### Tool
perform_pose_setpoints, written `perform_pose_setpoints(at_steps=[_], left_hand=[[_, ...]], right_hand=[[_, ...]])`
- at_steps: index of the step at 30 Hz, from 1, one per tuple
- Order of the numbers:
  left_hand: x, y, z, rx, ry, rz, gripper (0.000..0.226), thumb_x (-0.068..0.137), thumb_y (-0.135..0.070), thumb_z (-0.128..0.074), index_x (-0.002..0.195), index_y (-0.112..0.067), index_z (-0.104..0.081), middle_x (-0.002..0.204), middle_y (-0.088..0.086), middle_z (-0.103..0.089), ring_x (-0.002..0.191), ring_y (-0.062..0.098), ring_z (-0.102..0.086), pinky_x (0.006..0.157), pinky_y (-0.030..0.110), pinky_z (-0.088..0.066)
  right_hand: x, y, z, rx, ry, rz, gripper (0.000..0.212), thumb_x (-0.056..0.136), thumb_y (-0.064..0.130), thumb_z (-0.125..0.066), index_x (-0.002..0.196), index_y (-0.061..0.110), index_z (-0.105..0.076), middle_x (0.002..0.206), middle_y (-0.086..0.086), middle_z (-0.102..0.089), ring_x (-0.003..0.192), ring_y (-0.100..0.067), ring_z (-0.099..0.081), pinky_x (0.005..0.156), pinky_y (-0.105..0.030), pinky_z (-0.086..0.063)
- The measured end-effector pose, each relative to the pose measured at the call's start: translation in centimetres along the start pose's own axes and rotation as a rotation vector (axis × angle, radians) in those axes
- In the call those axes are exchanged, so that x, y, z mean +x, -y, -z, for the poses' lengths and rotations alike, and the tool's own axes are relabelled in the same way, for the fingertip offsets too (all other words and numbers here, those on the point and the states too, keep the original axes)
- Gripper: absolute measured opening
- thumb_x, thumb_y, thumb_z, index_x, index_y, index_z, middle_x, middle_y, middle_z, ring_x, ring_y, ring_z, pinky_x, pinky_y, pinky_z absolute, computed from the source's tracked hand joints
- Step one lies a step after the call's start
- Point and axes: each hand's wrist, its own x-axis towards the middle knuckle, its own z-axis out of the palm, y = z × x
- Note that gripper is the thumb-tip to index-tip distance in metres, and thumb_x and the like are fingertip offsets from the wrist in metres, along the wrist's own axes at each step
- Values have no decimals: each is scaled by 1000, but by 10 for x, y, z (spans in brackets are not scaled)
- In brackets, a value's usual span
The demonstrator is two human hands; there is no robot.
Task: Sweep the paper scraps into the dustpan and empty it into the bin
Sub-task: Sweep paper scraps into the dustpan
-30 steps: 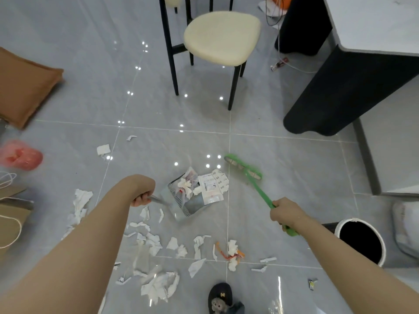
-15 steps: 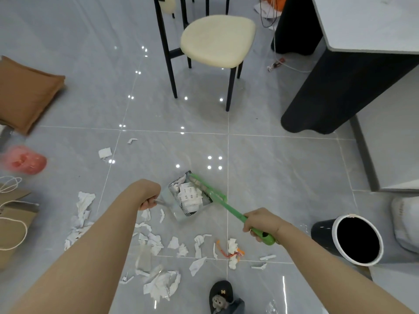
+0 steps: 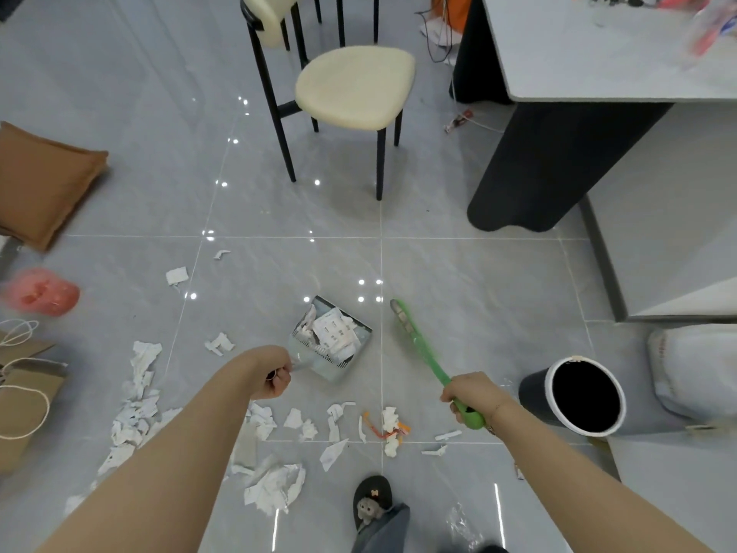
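Note:
My left hand (image 3: 276,373) grips the handle of a grey dustpan (image 3: 351,358) that rests on the floor and holds several white paper scraps (image 3: 333,333). In my right hand (image 3: 468,395) is a green hand brush (image 3: 418,341), its head lifted just right of the pan and apart from it. More torn paper scraps (image 3: 275,484) lie across the tiles near my feet and to the left (image 3: 139,377). A black bin with a white rim (image 3: 584,395) stands open at the right.
A cream-seated chair (image 3: 353,93) with black legs stands ahead, beside a dark table base (image 3: 546,173). A brown cushion (image 3: 40,181), a red bag (image 3: 40,293) and cardboard (image 3: 24,393) lie left. A white sack (image 3: 694,369) sits right of the bin. My slippered foot (image 3: 373,502) is below.
The brush swept papers into the dustpan, then swung back out to the right of it. The loose sheets at the pan's mouth now lie inside. My left hand kept hold of the pan.

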Motion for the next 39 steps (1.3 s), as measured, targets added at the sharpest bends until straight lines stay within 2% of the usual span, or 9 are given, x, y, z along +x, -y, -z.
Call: perform_pose_setpoints(at_steps=[4,7,13,18,21,25,28,32,39], left_hand=[[-24,2,-42,-75,70,-41,26,94,2,-29,72,-9,-35,41,1,-34,20,9,-30,30,5,-24],[-49,10,-73,-132,98,-108,28,97,1,-30,72,-10,-35,59,2,-29,20,7,-29,31,5,-22],[-110,43,-131,-309,142,-164,22,95,8,-25,82,-1,-41,65,9,-38,22,7,-38,27,8,-29],[-170,60,-194,-402,200,-221,28,97,5,-20,81,-4,-40,54,3,-31,20,5,-28,24,8,-22],[-200,84,-226,-422,193,-245,30,100,1,-22,79,-6,-43,42,0,-30,21,4,-27,25,8,-21],[-231,116,-259,-499,191,-249,24,104,-8,-27,84,-7,-41,60,2,-28,23,3,-28,26,8,-22],[-249,132,-281,-485,194,-260,25,103,-7,-26,83,-6,-41,59,2,-29,22,3,-27,26,6,-20],[-263,148,-296,-420,184,-250,26,102,-4,-25,83,-6,-42,39,-1,-33,21,3,-26,26,5,-19],[-274,170,-303,-318,226,-255,27,99,0,-23,79,-6,-39,32,-2,-34,20,3,-26,26,4,-18]], right_hand=[[-19,-12,25,154,-27,-32,14,84,-7,-58,95,-5,-51,62,-13,-47,37,-17,-46,32,-15,-37],[-46,-24,49,271,-6,-15,9,86,-9,-53,86,-2,-47,63,-13,-43,22,-12,-42,30,-12,-36],[-116,-73,118,243,-2,7,9,89,-1,-54,81,2,-50,57,-12,-49,26,-11,-43,32,-15,-34],[-158,-118,184,217,7,23,8,89,4,-55,97,1,-56,60,-9,-52,26,-9,-43,31,-12,-33],[-190,-147,206,221,17,45,3,90,3,-54,88,3,-52,61,-10,-48,25,-8,-42,30,-12,-31],[-225,-190,236,268,51,66,3,89,6,-54,89,7,-52,58,-7,-50,29,-8,-41,32,-14,-30],[-245,-223,254,316,59,76,6,89,8,-55,88,10,-49,57,-6,-51,30,-8,-40,32,-14,-29],[-267,-261,261,361,68,50,6,90,11,-55,93,9,-51,58,-5,-52,30,-7,-41,32,-13,-29],[-306,-317,234,400,-2,39,15,91,11,-55,104,4,-53,63,-6,-52,32,-6,-42,34,-14,-31]])
